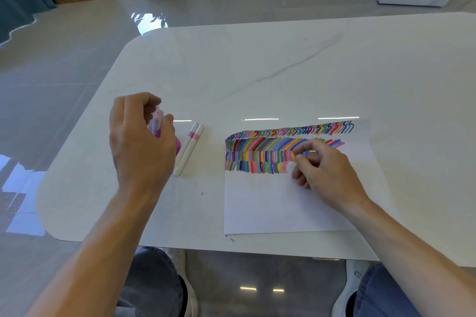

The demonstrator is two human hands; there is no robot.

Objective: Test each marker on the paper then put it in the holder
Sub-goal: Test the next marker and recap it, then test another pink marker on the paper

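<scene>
one marker [157,123], likely light, stiff and slick, is pinched by its barrel in the grip of the left hand [140,136], nine o'clock of the paper [270,203]; the grip of the right hand [327,170] i cannot tell.

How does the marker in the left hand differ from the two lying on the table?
The held marker stands roughly upright in the left hand, off the table; the two lying markers rest flat, side by side. The held marker looks lilac with a pink end; the lying ones are white with pink bands. All carry pink.
</scene>
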